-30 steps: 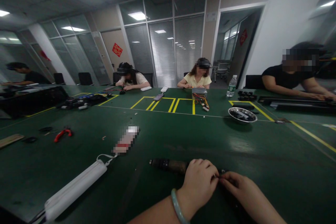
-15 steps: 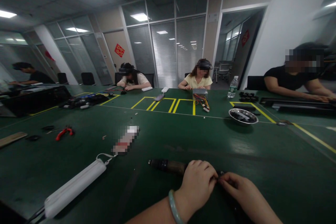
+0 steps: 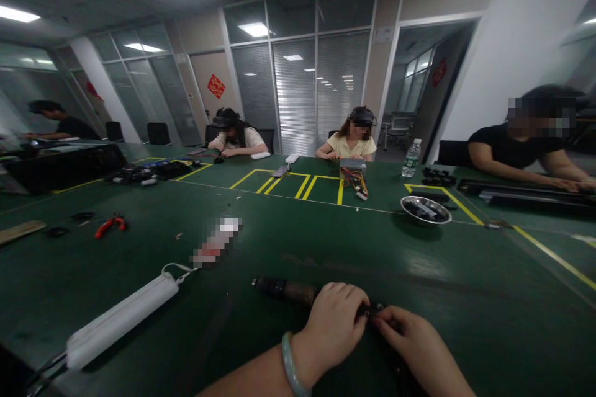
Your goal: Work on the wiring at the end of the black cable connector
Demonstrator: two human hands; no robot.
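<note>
A dark cylindrical tool that looks like an electric screwdriver [image 3: 298, 293] lies across the near table, its metal tip pointing left. My left hand [image 3: 338, 319], with a pale green bangle at the wrist, is closed around its rear part. Just right of it, my right hand [image 3: 405, 332] is closed in a pinch at the tool's back end. What its fingertips hold is small, dark and mostly hidden. Something dark, perhaps a cord, runs down beneath my right hand.
A white power strip [image 3: 123, 322] lies left, with a blurred-out tag at its end. Red-handled pliers [image 3: 110, 225] are farther left. A metal bowl [image 3: 426, 209] with dark parts and a water bottle [image 3: 411, 159] stand at right. Several people work around the green table [image 3: 261, 347].
The view has shifted slightly, so the table things sit a little farther left. Both hands keep nearly the same hold on the tool.
</note>
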